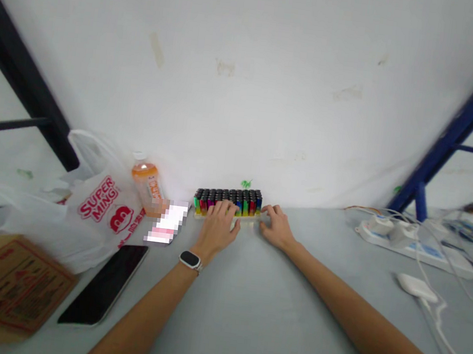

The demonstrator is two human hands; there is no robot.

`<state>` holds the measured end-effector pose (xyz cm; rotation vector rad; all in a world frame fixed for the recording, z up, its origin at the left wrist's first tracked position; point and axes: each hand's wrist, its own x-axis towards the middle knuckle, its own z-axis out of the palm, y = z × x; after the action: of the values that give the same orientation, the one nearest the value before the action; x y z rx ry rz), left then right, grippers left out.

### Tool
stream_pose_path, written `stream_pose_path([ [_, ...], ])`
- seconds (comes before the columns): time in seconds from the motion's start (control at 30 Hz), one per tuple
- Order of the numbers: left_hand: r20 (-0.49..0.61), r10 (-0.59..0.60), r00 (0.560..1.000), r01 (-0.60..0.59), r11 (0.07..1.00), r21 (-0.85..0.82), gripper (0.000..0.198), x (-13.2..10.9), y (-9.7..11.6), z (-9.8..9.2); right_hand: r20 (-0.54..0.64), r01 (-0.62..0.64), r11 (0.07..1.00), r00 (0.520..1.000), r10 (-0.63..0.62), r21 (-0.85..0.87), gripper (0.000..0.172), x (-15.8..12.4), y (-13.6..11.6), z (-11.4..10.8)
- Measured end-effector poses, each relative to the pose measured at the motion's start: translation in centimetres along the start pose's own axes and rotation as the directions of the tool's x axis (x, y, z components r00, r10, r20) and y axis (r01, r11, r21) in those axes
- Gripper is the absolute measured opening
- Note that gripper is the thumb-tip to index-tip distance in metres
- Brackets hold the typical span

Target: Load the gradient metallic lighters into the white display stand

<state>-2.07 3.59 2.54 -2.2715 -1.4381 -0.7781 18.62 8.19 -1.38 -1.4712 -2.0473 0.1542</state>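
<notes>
A tray of lighters (229,194) stands against the wall at the back of the table. Its lighters are upright in rows, with black tops and bodies in green, red, blue, purple and yellow. My left hand (218,226) lies over the front of the tray, fingers stretched onto the lighters and thumb apart. At the right end, my right hand (277,228) has its fingers and thumb apart by the tray's corner; whether it touches the tray I cannot tell. A wristband with a dark screen (190,260) is on my left wrist.
On the left are a cardboard box (11,287), a white plastic bag (99,200), an orange drink bottle (148,183), a black phone (104,287) and a lit, blurred screen (169,223). A power strip (446,258) and white charger (416,286) with cables lie right.
</notes>
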Motion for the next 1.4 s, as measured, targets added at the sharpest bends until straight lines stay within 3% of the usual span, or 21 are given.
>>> stream_pose_path([
  [0.2,0.028,0.006,1.000,-0.002,0.991,-0.136,0.012,-3.1,-0.7,0.2,0.145,0.084,0.983,0.988,-0.060,-0.163,0.028,-0.4,-0.8,-0.2],
  [0.4,0.056,0.019,0.998,-0.008,0.983,-0.184,0.012,-3.7,-0.3,-0.2,0.168,0.059,0.976,0.985,-0.024,-0.208,0.040,-0.5,-1.6,-0.7],
  [0.57,0.058,0.007,0.998,0.004,0.980,-0.199,0.011,-3.9,0.1,-0.7,0.220,0.062,0.962,0.976,-0.002,-0.266,0.035,-0.2,-1.8,-0.6],
  [0.73,0.045,0.019,0.999,-0.009,0.977,-0.212,0.011,-4.2,0.4,-0.9,0.218,0.093,0.960,0.975,-0.034,-0.263,0.037,-0.5,-1.4,-0.6],
  [1.07,0.023,0.026,0.999,-0.021,0.977,-0.212,0.015,-4.0,0.5,-0.7,0.223,0.172,0.981,0.964,-0.148,-0.093,0.016,-3.3,0.8,-2.0],
  [1.2,-0.025,0.070,0.997,-0.074,0.974,-0.214,0.026,-2.5,1.5,-0.7,0.224,0.180,0.982,0.961,-0.164,-0.052,0.013,-4.4,1.0,-2.7],
  [1.4,0.052,0.227,0.972,-0.218,0.965,-0.143,0.057,3.8,3.3,-0.3,0.229,0.128,0.990,0.967,-0.111,-0.060,0.020,-4.8,0.3,-3.1],
])
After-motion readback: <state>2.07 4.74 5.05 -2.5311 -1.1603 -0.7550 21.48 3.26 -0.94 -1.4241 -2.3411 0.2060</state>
